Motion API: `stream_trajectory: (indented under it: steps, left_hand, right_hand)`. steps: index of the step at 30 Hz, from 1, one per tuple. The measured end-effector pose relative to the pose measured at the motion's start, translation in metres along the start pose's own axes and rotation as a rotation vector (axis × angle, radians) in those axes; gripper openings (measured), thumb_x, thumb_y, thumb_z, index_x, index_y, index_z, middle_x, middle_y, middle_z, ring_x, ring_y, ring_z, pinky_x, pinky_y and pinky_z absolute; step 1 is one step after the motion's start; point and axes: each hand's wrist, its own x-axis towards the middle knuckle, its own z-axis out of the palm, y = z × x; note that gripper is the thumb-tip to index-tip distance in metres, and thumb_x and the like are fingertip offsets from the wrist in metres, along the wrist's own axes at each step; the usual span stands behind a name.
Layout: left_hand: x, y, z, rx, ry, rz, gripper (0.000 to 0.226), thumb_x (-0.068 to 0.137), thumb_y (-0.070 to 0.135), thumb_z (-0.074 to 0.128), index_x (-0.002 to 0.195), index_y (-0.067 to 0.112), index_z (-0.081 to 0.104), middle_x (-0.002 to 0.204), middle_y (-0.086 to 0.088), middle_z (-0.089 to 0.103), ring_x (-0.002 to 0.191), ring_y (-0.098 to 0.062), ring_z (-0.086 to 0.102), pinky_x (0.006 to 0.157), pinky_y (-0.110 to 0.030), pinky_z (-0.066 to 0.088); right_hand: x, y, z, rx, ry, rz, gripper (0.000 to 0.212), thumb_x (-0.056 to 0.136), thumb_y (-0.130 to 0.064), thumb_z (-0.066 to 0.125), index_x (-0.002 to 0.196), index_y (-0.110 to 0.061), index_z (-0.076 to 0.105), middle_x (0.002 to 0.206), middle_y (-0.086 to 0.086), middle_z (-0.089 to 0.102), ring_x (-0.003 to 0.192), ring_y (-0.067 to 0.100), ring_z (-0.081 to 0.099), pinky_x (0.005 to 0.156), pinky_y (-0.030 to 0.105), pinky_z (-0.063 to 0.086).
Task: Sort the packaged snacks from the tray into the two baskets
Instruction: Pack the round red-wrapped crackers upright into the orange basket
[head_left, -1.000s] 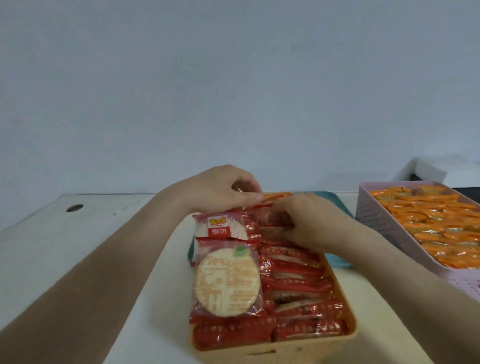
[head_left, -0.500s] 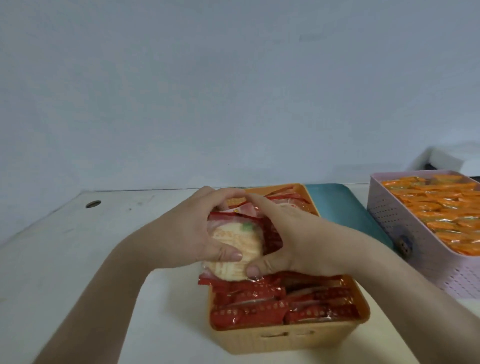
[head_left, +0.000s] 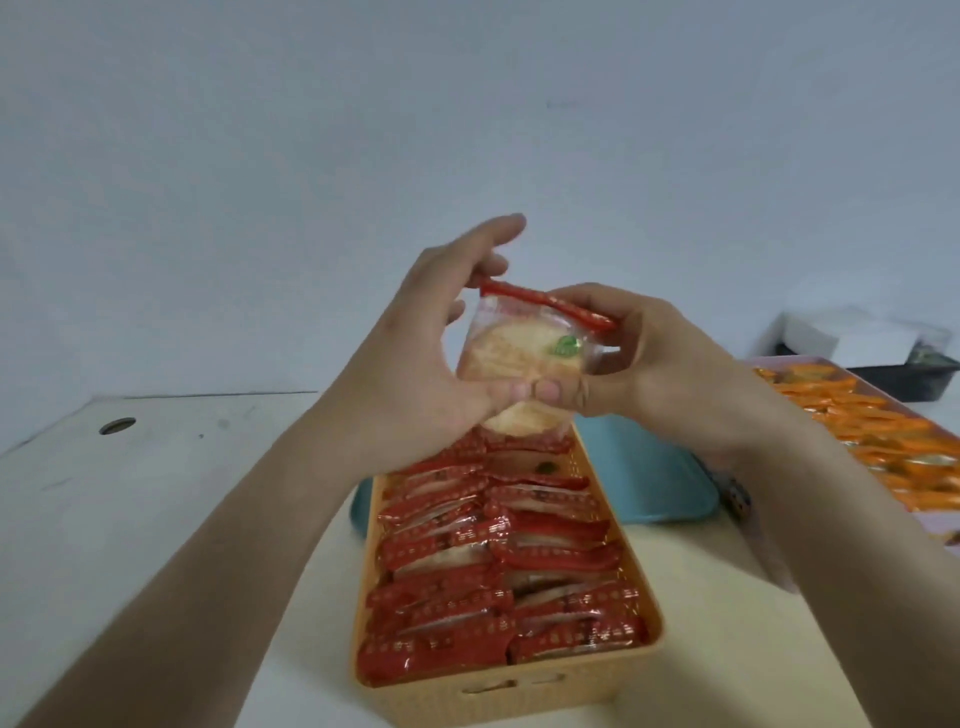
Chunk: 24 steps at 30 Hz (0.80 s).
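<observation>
Both hands hold one red-edged rice cracker packet (head_left: 524, 353) up in the air above the far end of the orange basket (head_left: 498, 691). My left hand (head_left: 415, 374) grips its left side and my right hand (head_left: 639, 358) grips its right side, thumbs meeting under it. The orange basket stands right in front of me, packed with rows of red cracker packets (head_left: 493, 571). A teal tray (head_left: 649, 478) lies behind it, partly hidden. At the right edge stands a pink basket (head_left: 950, 535) filled with orange packets (head_left: 872, 431).
The white table (head_left: 156, 493) has a round cable hole (head_left: 117, 426) at the far left. A dark box with white sheets (head_left: 872, 343) sits behind the pink basket. A plain wall rises behind the table.
Both hands have lifted the cracker packet out of the orange basket and raised it well above it. The view has tilted, showing more of the basket.
</observation>
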Motion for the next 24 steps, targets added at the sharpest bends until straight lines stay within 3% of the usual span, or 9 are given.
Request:
stream_trajectory:
  steps: [2,5,7,9,11,14,16,20,24]
  left_hand:
    - [0.006,-0.007,0.005,0.003,0.138,-0.058,0.046,0.077,0.016,0.072,0.115,0.035,0.055,0.105,0.011,0.058,0.1,-0.003,0.056,0.083,-0.021,0.048]
    - [0.003,-0.022,0.022,0.294,-0.169,-0.184,0.018,0.085,0.017,0.065,0.093,0.032,0.069,0.082,0.013,0.07,0.08,-0.002,0.063,0.073,-0.022,0.047]
    - [-0.001,-0.032,0.031,0.424,-0.338,-0.228,0.018,0.086,0.024,0.063,0.101,0.032,0.066,0.083,0.016,0.071,0.082,-0.004,0.064,0.078,-0.029,0.051]
    - [-0.001,-0.039,0.034,0.357,-0.372,-0.312,0.026,0.084,0.03,0.066,0.107,0.032,0.055,0.088,0.017,0.072,0.087,-0.005,0.065,0.079,-0.03,0.05]
    - [0.001,-0.044,0.038,0.322,-0.398,-0.361,0.042,0.078,0.039,0.075,0.104,0.031,0.043,0.086,0.014,0.069,0.078,-0.002,0.061,0.066,-0.021,0.043]
    - [0.005,-0.051,0.046,0.507,-0.403,-0.332,0.06,0.069,0.052,0.078,0.102,0.027,0.035,0.081,0.014,0.055,0.07,0.001,0.05,0.054,-0.021,0.034]
    - [0.009,-0.054,0.049,0.527,-0.357,-0.355,0.063,0.064,0.053,0.081,0.099,0.024,0.036,0.081,0.014,0.052,0.072,-0.002,0.051,0.057,-0.027,0.041]
    - [0.01,-0.06,0.05,0.575,-0.364,-0.383,0.055,0.061,0.044,0.079,0.102,0.026,0.047,0.083,0.008,0.064,0.08,-0.017,0.062,0.067,-0.034,0.051]
    - [0.007,-0.059,0.051,0.678,-0.402,-0.296,0.029,0.071,0.041,0.073,0.093,0.023,0.069,0.091,0.003,0.071,0.085,-0.019,0.063,0.07,-0.026,0.045]
  right_hand:
    - [0.001,0.01,-0.017,0.115,0.122,0.058,0.05,0.067,-0.006,0.08,0.114,-0.013,0.063,0.091,0.013,0.067,0.076,0.024,0.064,0.061,0.03,0.055]
    - [0.0,0.034,-0.029,0.37,0.143,0.23,0.054,0.067,-0.001,0.076,0.117,-0.014,0.062,0.095,0.011,0.062,0.085,0.023,0.061,0.066,0.03,0.049]
    - [-0.001,0.048,-0.028,0.396,0.126,0.304,0.051,0.071,0.004,0.075,0.117,-0.015,0.063,0.098,0.013,0.06,0.089,0.025,0.06,0.068,0.031,0.049]
    - [-0.001,0.054,-0.026,0.404,0.132,0.329,0.05,0.073,0.004,0.075,0.118,-0.014,0.062,0.097,0.011,0.061,0.087,0.023,0.061,0.067,0.03,0.05]
    - [0.0,0.056,-0.023,0.413,0.133,0.324,0.051,0.073,0.004,0.076,0.118,-0.013,0.06,0.094,0.007,0.064,0.083,0.02,0.064,0.061,0.026,0.051]
    - [-0.001,0.056,-0.012,0.333,0.178,0.278,0.048,0.072,0.005,0.077,0.113,-0.014,0.06,0.097,0.007,0.066,0.079,0.017,0.065,0.056,0.023,0.051]
    - [-0.006,0.058,-0.002,0.253,0.237,0.228,0.05,0.07,0.006,0.079,0.112,-0.013,0.059,0.098,0.011,0.067,0.074,0.017,0.067,0.055,0.025,0.054]
    - [-0.016,0.064,0.011,0.013,0.283,0.103,0.052,0.065,0.002,0.085,0.102,-0.024,0.059,0.1,0.012,0.069,0.082,0.034,0.069,0.071,0.046,0.06]
    - [-0.017,0.052,0.01,-0.364,0.107,0.019,0.048,0.064,-0.021,0.088,0.097,-0.03,0.055,0.089,-0.007,0.067,0.077,0.012,0.067,0.07,0.029,0.054]
